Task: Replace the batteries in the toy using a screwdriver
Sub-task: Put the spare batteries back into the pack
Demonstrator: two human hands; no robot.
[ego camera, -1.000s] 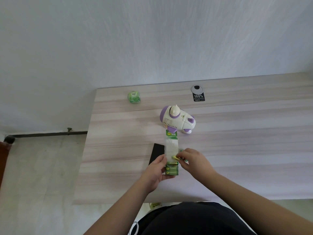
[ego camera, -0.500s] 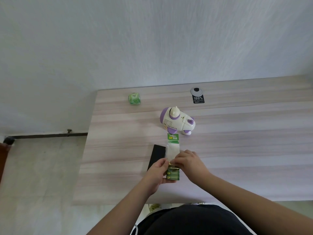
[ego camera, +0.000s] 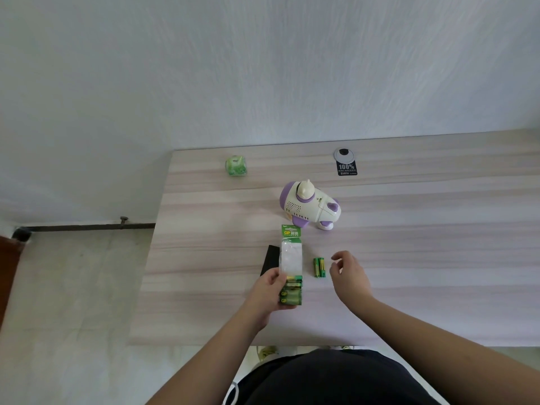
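- Pale striped wood makes up the table (ego camera: 438, 258), which fills the right and centre of the frame, with a white wall above it and grey floor at the left.
- At lower centre, the left hand (ego camera: 268, 290) grips the battery pack (ego camera: 290, 268) by its lower end, thumb and fingers curled round the part that holds the remaining cells; the pack's green header card points toward the toy.
- Half a second ago the right hand (ego camera: 349, 274) was at the pack with the left one; now it hangs free to the right of it, fingers loosely curled and holding nothing.
- Two loose batteries (ego camera: 319, 267) now lie side by side on the wood between the pack and the right hand, where none lay before.
- As I judge it, the new cells are drawn and ready, so the step on the fresh supply is about done.
- Up from the pack at frame centre, the toy (ego camera: 309, 207), white and purple, stands untouched; its battery cover cannot be seen from here.
- No screwdriver can be made out; a black flat object (ego camera: 269, 258) lies half hidden behind the pack.
- Farther off, a green wrapped object (ego camera: 236, 166) sits at the upper left of the table, and a cable grommet (ego camera: 344, 154) with a black label (ego camera: 347, 168) at the far edge.
- Nothing lies between the hands and the toy except the pack itself.
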